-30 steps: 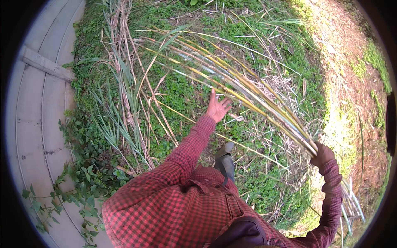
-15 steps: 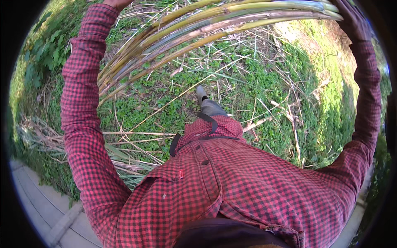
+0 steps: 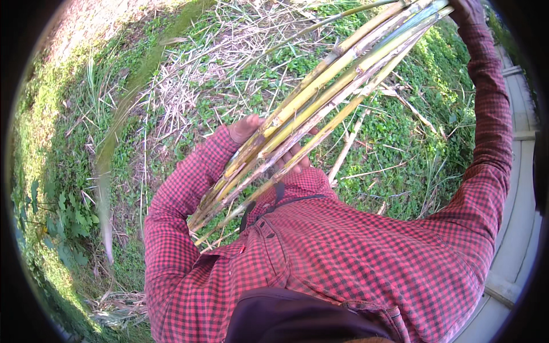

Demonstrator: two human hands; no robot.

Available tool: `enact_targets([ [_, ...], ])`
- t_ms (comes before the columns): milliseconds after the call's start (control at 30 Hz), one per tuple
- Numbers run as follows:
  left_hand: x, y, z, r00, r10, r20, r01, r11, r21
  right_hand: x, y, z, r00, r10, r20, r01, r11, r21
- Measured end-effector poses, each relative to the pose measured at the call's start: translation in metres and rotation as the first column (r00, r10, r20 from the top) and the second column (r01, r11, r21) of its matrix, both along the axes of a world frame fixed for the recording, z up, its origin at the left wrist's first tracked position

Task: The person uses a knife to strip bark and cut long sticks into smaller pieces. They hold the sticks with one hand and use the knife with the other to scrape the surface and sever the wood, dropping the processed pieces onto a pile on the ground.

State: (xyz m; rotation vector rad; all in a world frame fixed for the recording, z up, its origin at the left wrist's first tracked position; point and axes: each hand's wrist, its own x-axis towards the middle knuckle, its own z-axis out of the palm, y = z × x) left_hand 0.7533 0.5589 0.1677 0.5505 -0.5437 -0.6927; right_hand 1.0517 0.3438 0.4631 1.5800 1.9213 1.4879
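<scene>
A bundle of several long sugarcane stalks, yellow, green and purplish, slants across in front of me. Its lower left ends reach close to my chest, and its upper right ends are near the frame's top edge. My left hand cradles the bundle from below, the thumb on the near side and the fingertips showing past the other side. At the upper right ends, my right hand is closed round the stalks, though its fingers are partly hidden. One thin stalk splays away from the others at the top.
Green undergrowth and dry cut leaves cover the ground. A long, motion-blurred greenish strip crosses at left. Loose dry sticks lie beyond the bundle. Leafy plants grow at left, and pale slabs run along the right.
The bundle has swung from lying across the top to a steep diagonal nearer my body. My left hand has come in from the top left to beneath the stalks. The view has turned.
</scene>
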Motion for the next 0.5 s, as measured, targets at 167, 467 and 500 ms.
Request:
enact_targets([
  [167, 0.022, -0.042, -0.031, 0.967, -0.218, -0.129, 0.205, 0.973, -0.108, 0.021, -0.049, -0.030, 0.988, -0.103, -0.115, 0.100, 0.995, -0.027],
  [467, 0.007, -0.077, -0.037, 0.994, -0.068, -0.088, 0.093, 0.939, 0.330, -0.009, -0.105, -0.088, 0.862, -0.493, -0.117, 0.497, 0.777, 0.388],
  [500, 0.001, -0.079, -0.037, 0.999, 0.028, -0.030, -0.014, 0.915, 0.402, -0.008, -0.110, -0.100, 0.839, -0.540, -0.063, 0.493, 0.707, 0.508],
])
